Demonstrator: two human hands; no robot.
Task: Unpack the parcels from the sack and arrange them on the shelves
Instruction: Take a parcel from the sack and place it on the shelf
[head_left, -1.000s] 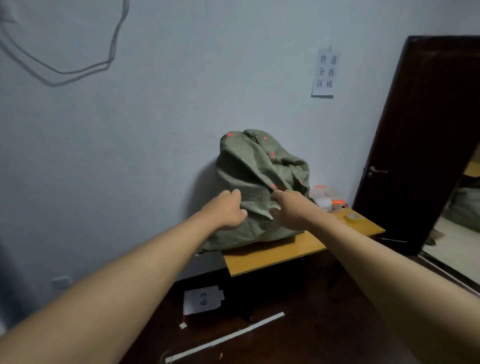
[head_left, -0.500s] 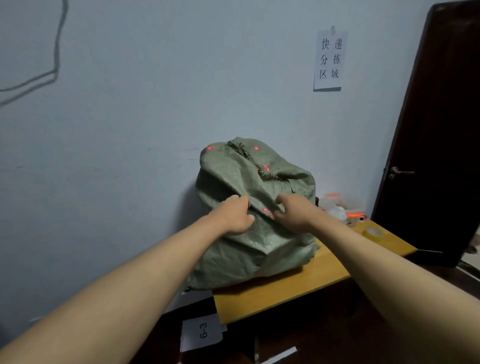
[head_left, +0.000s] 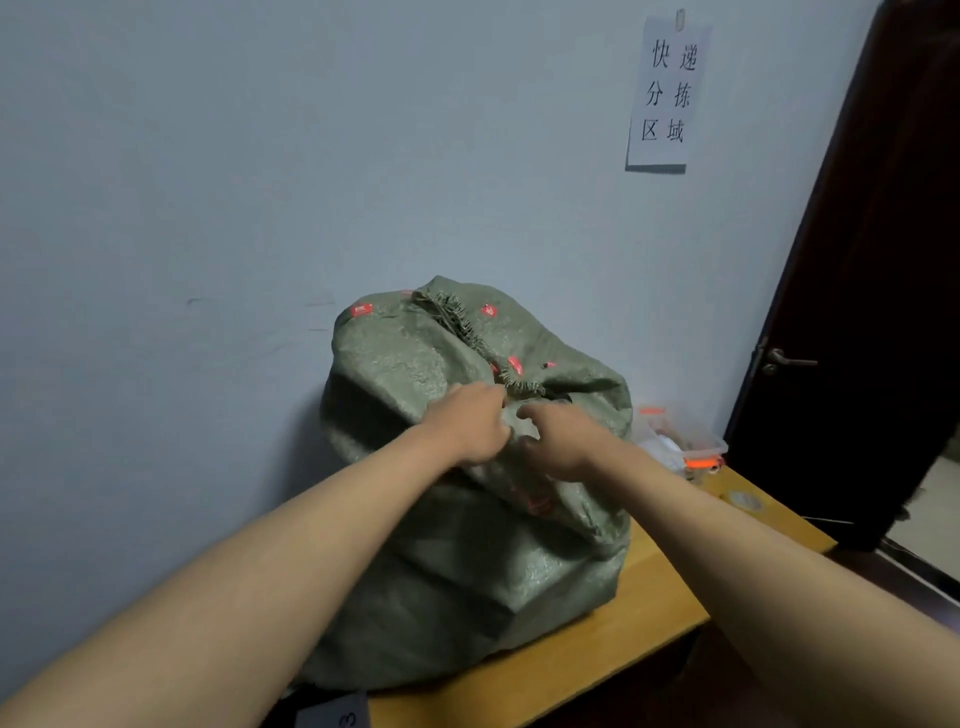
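Head view: green woven sack (head_left: 467, 545), bulging full, sits on a wooden table (head_left: 649, 639) pushed against a pale wall (head_left: 208, 208). Sack's frayed mouth edge runs down its top, folded over, with red printed marks scattered on the fabric. Both arms reach forward. Left hand (head_left: 470, 423) is clenched on a fold of the sack just below the mouth, fingers curled into the fabric. Right hand (head_left: 563, 441) is right beside it, nearly touching, thumb and fingers bunching the same fold; exact finger placement is blurred, probably a pinch. No parcels visible, sack contents hidden. Behind the sack at the table's far right, a clear plastic box (head_left: 675, 434) with orange bits, and a tape roll (head_left: 745, 501) lying flat on the tabletop. Paper notice (head_left: 662, 93) with printed characters pinned on the wall above. Dark door (head_left: 872, 286) with metal handle at right.
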